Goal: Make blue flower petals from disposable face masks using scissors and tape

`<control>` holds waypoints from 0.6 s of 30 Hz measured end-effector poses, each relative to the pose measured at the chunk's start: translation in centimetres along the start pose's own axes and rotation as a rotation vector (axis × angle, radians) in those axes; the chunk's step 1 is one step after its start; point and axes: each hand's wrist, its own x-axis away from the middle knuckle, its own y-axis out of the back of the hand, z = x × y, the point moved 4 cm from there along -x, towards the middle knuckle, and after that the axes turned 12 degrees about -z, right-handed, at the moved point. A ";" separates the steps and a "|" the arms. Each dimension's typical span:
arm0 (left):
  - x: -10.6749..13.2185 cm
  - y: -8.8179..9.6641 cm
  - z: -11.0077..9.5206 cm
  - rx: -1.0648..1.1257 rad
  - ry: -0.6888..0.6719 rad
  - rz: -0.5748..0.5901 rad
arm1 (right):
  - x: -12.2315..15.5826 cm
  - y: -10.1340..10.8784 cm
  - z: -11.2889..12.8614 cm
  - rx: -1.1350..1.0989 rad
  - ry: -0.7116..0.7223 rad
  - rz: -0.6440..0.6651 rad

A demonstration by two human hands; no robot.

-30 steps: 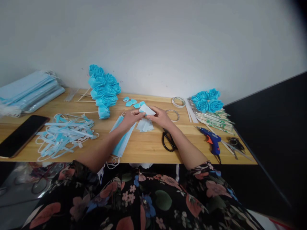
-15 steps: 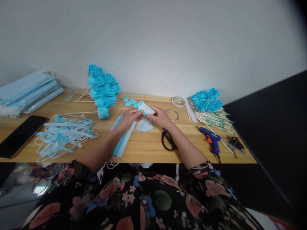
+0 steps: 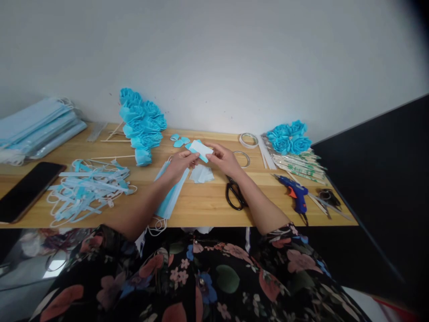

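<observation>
Between my two hands is a small rectangular piece of mask fabric, white on top with blue showing at its edges. My left hand pinches its left side, and my right hand grips the right end between thumb and fingers. Below them on the table lies a small stack of pale cut pieces. A whole blue face mask lies under my left forearm. Black-handled scissors rest beside my right forearm, their blades partly hidden. Blue petal-shaped pieces lie just beyond my hands.
Blue fabric roses on sticks stand at the back left, near a heap of mask strips, a phone and stacked masks. To the right are tape rolls, more roses, wrapped sticks and a glue gun.
The fabric piece has turned to lie flatter, showing more of its white face and blue edge. My right fingers have shifted slightly along its right end.
</observation>
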 end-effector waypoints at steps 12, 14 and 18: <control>-0.1 0.0 -0.2 0.214 0.121 -0.002 | 0.3 0.0 1.9 0.353 0.683 0.055; 0.0 -0.1 -0.2 0.211 0.121 0.005 | 0.3 0.0 1.7 0.356 0.703 0.020; 0.1 -0.1 -0.2 0.199 0.112 0.007 | 0.2 0.6 1.6 0.305 0.641 -0.085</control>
